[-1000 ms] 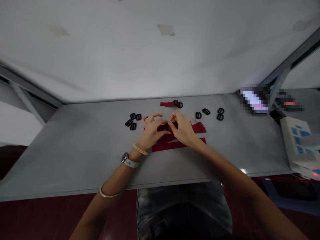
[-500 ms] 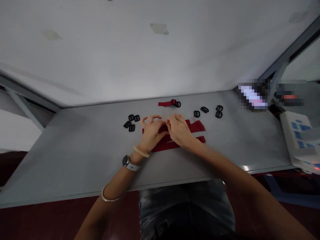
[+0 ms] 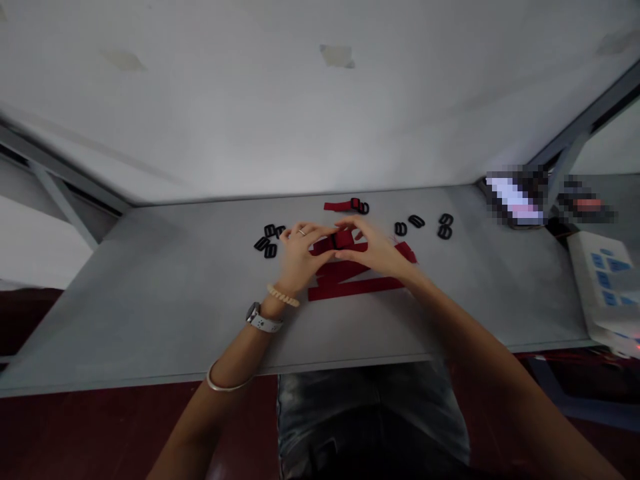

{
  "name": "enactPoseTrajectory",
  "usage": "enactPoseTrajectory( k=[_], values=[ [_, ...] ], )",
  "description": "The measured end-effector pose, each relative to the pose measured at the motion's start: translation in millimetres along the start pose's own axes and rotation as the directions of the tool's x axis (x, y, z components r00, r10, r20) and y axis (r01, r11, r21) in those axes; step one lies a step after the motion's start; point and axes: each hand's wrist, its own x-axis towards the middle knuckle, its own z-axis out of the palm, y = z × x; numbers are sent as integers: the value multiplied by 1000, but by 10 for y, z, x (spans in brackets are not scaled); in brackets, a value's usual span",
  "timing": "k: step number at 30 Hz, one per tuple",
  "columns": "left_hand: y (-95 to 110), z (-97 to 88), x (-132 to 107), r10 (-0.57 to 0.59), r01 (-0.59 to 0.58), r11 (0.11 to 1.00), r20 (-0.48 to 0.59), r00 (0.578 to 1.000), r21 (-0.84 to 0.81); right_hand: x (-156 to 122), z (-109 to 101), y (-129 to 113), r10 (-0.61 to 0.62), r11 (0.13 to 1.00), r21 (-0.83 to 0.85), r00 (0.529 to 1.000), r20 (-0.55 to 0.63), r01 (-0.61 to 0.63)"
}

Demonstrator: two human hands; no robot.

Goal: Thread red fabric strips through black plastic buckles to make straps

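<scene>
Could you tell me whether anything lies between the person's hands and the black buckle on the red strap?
Nothing visible does: the left hand and the right hand both reach the black buckle on the red strap from either side.

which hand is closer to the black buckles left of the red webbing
Left. The left hand sits just right of the black buckles; the right hand is farther off, past it, at the red webbing.

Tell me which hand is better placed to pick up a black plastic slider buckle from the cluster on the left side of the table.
Left, probably. The left hand is right beside the black plastic slider buckles, while the right hand sits farther off, past the red webbing strap.
</scene>
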Motion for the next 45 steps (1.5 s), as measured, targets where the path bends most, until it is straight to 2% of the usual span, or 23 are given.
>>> enactPoseTrajectory(
  k=[3,5,7,10,13,15,17,19,22,24,27,33,39,45],
  values=[
    [-60,0,19,-35,40,961,20,999,-273,12,-76,1,83,974,201,990,117,-106],
    [-98,19,27,-64,73,888,34,997,-454,20,-79,-3,111,940,304,983,148,-152],
    [-119,33,32,-90,96,824,38,995,-558,25,-71,-11,126,907,377,976,180,-187],
    [-117,34,35,-102,118,781,62,993,-614,24,-68,-25,162,882,412,969,189,-228],
    [-105,17,33,-104,131,790,79,991,-599,17,-73,-39,183,896,379,970,159,-231],
    [-102,7,27,-135,152,818,73,988,-554,18,-74,-41,170,922,336,981,93,-192],
    [-100,5,16,-168,203,815,114,979,-542,24,-74,-35,135,952,279,991,-1,-129],
    [-94,15,1,-189,289,735,224,956,-614,29,-72,-23,88,972,223,994,-65,-72],
    [-84,49,-20,-177,437,523,408,896,-732,25,-60,-9,61,985,165,995,-82,-47],
    [-81,68,-25,-169,493,417,468,867,-763,15,-46,-11,60,988,149,996,-65,-50],
    [-76,74,-19,-178,534,344,504,845,-773,-5,-25,-38,39,992,120,998,-53,-33],
    [-56,45,-2,-181,572,372,547,817,-731,-37,9,-135,-64,997,-37,997,-42,63],
    [-39,3,34,-200,520,508,493,846,-686,-28,-30,-164,-146,982,-124,988,-49,139],
    [-4,-38,55,-194,474,565,449,872,-675,-39,-37,-196,-92,991,-101,995,-50,87]
  ],
)
